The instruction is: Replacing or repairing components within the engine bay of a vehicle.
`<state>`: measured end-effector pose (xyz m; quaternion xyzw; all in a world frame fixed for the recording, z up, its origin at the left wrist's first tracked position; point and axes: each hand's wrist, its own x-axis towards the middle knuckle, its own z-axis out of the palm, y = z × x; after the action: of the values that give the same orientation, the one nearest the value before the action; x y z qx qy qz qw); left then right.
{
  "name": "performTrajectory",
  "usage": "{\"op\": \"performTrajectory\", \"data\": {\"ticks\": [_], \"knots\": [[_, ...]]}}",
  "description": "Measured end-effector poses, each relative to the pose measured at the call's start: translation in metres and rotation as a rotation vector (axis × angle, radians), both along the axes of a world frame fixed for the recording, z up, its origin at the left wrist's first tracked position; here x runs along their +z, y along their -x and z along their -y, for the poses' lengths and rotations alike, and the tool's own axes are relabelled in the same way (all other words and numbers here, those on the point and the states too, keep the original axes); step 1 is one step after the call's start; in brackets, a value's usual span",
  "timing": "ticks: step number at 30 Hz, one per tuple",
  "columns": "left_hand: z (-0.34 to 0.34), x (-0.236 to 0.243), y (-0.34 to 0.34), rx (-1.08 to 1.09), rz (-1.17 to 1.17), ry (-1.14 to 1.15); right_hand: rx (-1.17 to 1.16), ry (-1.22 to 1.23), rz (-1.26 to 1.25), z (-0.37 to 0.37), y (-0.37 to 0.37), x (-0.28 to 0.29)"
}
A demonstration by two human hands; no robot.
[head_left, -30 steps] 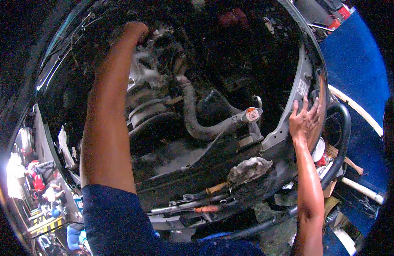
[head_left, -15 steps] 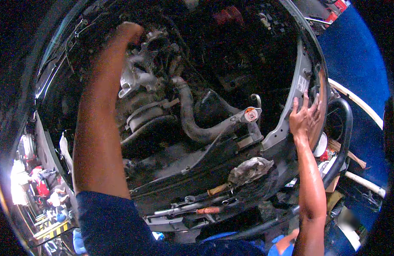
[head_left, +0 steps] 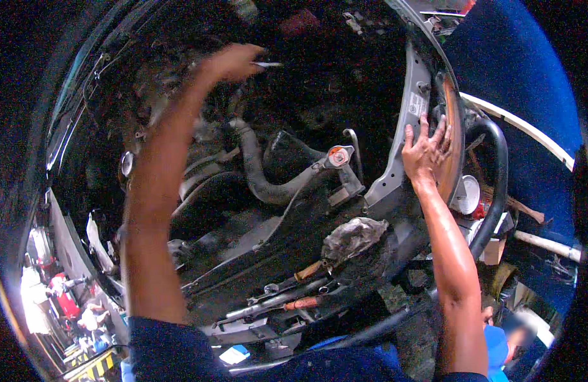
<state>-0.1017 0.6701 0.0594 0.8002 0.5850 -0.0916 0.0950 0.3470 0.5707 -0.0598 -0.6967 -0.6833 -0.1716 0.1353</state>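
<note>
1. Thin pale object (head_left: 268, 64) sticks out from the blurred left hand (head_left: 240, 62), whose fingers are curled around it, over the engine bay (head_left: 319, 102).
2. Right hand (head_left: 428, 151) rests with fingers spread on the fender (head_left: 449, 105), gripping nothing.
3. Grey hose (head_left: 262, 188) curves toward a round cap (head_left: 339, 156).

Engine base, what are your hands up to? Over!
Left hand blurred over engine bay, slim pale object poking out, grip unclear. Right hand spread on bay's side rim. Radiator hose between them, touching neither.
</note>
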Motion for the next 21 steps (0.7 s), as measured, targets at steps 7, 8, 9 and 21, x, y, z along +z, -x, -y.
{"op": "performTrajectory", "data": {"ticks": [7,8,9,21], "knots": [[-0.092,-0.168,-0.088,0.12,0.091,0.167,-0.001,0.075,-0.046,0.0,-0.003,0.001],[-0.103,-0.19,-0.089,0.105,0.133,0.147,0.0,0.072,-0.048,0.0,-0.003,0.0],[-0.11,-0.211,-0.089,0.138,0.203,0.122,0.008,0.053,-0.045,-0.001,-0.003,0.0],[-0.04,-0.143,-0.099,0.357,0.187,0.14,-0.036,0.074,-0.002,0.0,0.002,0.003]]}}
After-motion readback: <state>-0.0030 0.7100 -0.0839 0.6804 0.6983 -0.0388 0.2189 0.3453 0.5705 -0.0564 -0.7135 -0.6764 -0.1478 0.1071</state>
